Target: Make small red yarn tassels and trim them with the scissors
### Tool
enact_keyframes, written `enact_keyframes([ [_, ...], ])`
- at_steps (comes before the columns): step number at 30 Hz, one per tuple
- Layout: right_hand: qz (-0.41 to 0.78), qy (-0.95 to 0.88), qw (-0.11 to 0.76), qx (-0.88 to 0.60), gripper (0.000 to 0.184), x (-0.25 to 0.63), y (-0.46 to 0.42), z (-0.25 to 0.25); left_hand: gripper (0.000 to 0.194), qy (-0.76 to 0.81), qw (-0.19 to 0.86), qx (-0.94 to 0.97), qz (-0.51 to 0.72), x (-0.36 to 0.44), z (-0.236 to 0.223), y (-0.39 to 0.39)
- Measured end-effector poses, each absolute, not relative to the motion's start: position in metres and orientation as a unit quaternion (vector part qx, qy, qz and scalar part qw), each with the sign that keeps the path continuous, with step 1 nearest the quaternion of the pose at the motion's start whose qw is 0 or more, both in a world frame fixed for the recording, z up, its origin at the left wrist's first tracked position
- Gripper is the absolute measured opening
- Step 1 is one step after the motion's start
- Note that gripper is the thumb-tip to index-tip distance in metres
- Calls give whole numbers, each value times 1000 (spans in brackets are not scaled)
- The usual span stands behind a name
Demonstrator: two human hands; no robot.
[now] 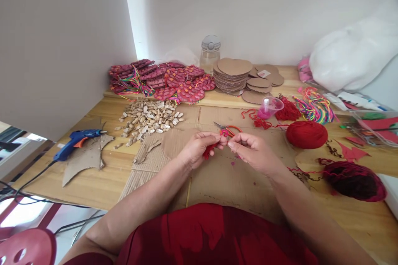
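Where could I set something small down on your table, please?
There is bare wood between the cardboard scrap and ribbed cardboard, and below the dark yarn ball. The cardboard mat below the left hand and right hand is mostly bare. It is crowded along the back, with decorated pieces and stacked cardboard, and around the red yarn ball.

The left hand's (pixel 199 149) fingers partly cover a red yarn piece (pixel 211 150), too small to make out; whether the right hand (pixel 253 151) pinches a strand cannot be told. At the surface's far edge, a cardboard stack (pixel 232 75) hides the jar's (pixel 210 54) base. Near its right edge, the clear tray (pixel 377 112) and a white object (pixel 390 192) are cut off.
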State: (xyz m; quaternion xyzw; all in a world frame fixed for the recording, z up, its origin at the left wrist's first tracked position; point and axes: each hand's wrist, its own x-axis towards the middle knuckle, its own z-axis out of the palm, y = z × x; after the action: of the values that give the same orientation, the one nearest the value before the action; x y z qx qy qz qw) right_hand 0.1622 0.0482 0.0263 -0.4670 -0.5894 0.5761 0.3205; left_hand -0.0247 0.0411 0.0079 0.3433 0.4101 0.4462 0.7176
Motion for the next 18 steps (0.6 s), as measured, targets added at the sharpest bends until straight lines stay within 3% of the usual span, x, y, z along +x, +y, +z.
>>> enact_keyframes([
  [5,598,-507,408,-468,27,163,48,28,24,406,728,325,446,-26,7,43],
  [11,541,-499,505,-452,20,159,46,23,17,438,724,268,461,-24,5,46],
  [14,517,-520,503,-457,19,153,42,20,19,437,721,261,469,-21,4,43],
  [18,619,-441,478,-440,21,143,35,19,26,414,711,283,492,-13,3,35],
])
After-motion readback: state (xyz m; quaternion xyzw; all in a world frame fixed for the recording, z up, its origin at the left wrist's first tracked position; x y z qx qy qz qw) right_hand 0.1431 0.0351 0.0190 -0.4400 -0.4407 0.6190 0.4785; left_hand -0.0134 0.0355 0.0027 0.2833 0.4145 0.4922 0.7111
